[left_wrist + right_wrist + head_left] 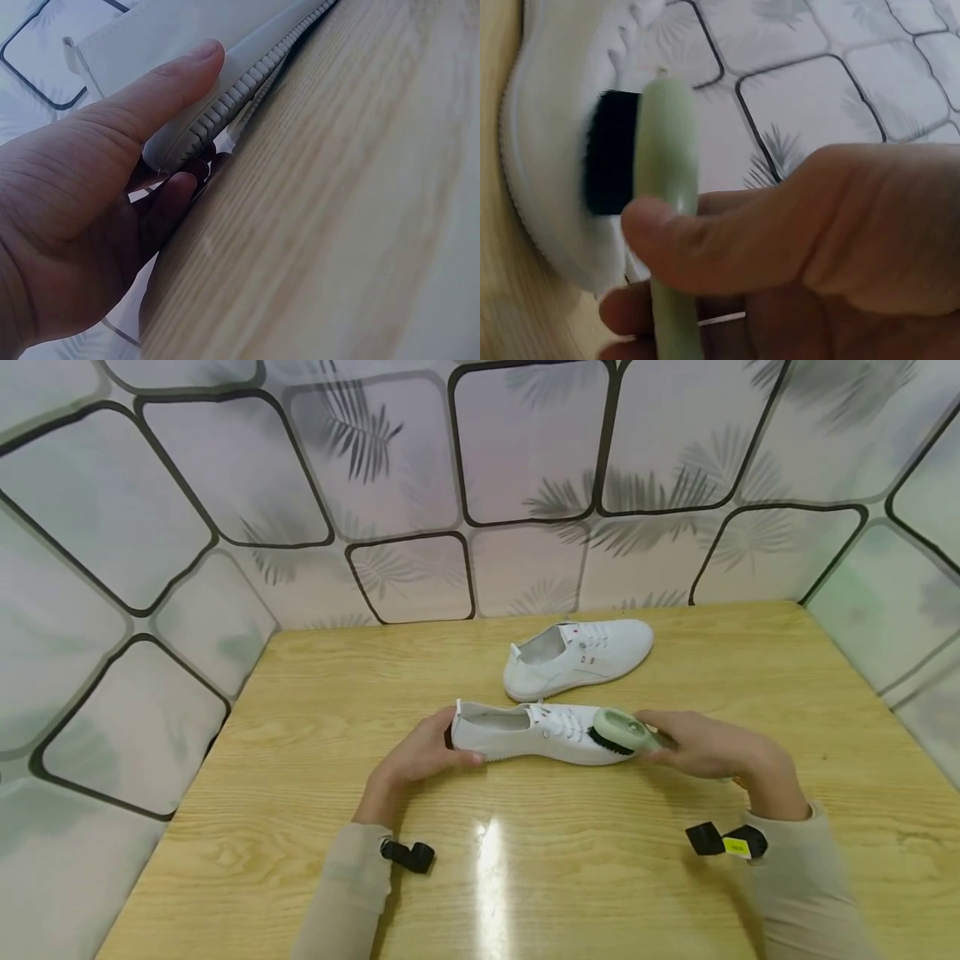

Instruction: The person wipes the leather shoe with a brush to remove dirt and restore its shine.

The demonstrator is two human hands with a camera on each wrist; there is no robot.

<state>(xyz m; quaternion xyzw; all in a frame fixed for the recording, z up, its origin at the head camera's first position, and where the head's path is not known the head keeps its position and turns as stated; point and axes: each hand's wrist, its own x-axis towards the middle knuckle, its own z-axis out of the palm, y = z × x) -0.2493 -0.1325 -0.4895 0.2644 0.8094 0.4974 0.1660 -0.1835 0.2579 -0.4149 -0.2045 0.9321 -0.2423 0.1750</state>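
Observation:
A white lace-up shoe lies on the table with its toe to the right. My left hand grips its heel, the thumb along the near side just above the ridged sole and other fingers behind and under the heel. In the left wrist view the heel end of the sole stands slightly off the wood. My right hand holds a pale green shoe brush by its handle. The brush's black bristles touch the upper near the toe.
A second white shoe rests behind the first, close to it, toe also to the right. The wooden table runs back to a patterned curtain-like wall, which also rises at both sides.

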